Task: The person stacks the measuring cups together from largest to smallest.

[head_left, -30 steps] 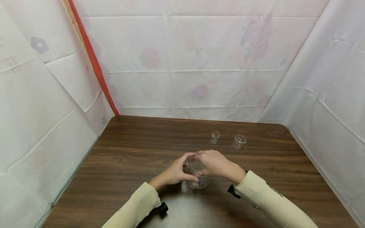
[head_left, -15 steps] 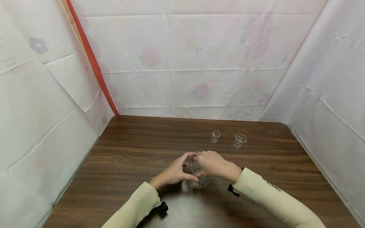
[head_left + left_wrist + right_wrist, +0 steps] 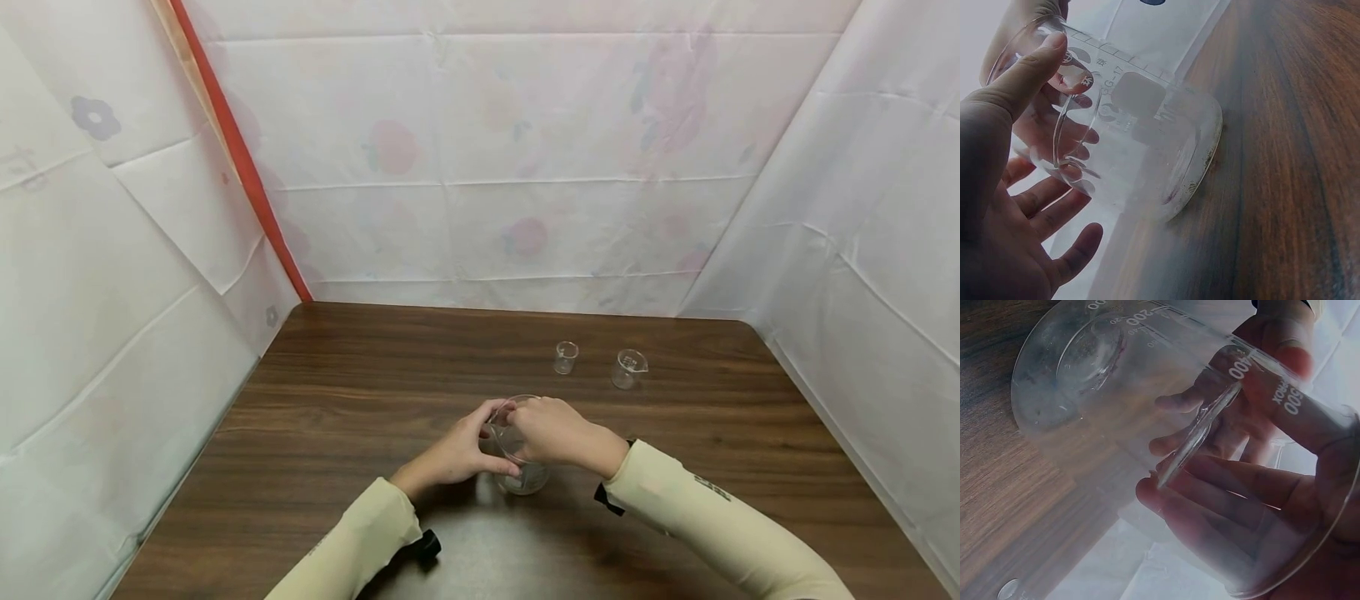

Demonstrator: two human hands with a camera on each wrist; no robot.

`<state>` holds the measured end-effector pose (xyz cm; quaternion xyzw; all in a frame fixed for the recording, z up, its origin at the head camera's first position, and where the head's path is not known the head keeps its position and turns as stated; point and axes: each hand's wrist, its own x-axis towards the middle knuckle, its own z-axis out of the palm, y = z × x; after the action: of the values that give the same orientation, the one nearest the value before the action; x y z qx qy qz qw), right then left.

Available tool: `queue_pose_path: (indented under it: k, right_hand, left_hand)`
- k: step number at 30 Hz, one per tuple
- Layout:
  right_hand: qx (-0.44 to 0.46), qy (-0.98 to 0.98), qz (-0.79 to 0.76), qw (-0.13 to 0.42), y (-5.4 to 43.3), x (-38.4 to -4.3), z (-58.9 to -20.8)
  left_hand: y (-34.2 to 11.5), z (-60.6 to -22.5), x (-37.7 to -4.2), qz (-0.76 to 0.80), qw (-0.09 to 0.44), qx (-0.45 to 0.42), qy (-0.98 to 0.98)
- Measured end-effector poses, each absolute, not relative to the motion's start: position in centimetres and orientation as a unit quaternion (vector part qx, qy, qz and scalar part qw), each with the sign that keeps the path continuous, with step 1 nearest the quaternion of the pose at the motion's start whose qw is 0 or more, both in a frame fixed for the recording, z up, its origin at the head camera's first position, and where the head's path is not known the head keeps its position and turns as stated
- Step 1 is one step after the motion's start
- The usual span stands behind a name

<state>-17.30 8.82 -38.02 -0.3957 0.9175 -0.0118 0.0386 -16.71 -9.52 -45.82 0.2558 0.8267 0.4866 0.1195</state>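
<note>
Steady now: you have the big beaker (image 3: 521, 467) standing near the middle of the table (image 3: 360, 392), a little toward the near edge, and the job in hand looks to be working at its rim, so keep the base flat on the wood and let one hand brace while the other does the moving. Your left hand (image 3: 453, 454) wraps the wall from the left side, thumb (image 3: 1019, 75) laid along the rim and the other fingers (image 3: 1054, 212) spread loosely apart, curved to the glass rather than squeezing it. Your right hand (image 3: 555, 429) comes over the top, thumb (image 3: 1285, 394) against the outside wall and fingers (image 3: 1235, 487) bent at the mouth, pinching the rim; whether the fingertips reach inside, I cannot tell. Glass this thin will slip or tip under a hard squeeze, so press evenly from both sides. Two small beakers (image 3: 566, 357) (image 3: 626, 368) stand well apart from it, toward the far right corner, untouched
</note>
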Motion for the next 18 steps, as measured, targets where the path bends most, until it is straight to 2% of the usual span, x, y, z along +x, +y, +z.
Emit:
queue_pose_path:
  k: [12,18]
  right_hand:
    - [-0.392,0.917,-0.011,0.069,8.83,-17.24,-37.87]
    - [-0.411,0.91,-0.012,0.056,8.92,-17.27,-37.73]
  left_hand:
    - [-9.44,-45.98,-16.9,0.484,0.108,0.271,0.825]
    - [-9.57,-45.92,-16.92,0.482,0.107,0.276,0.824]
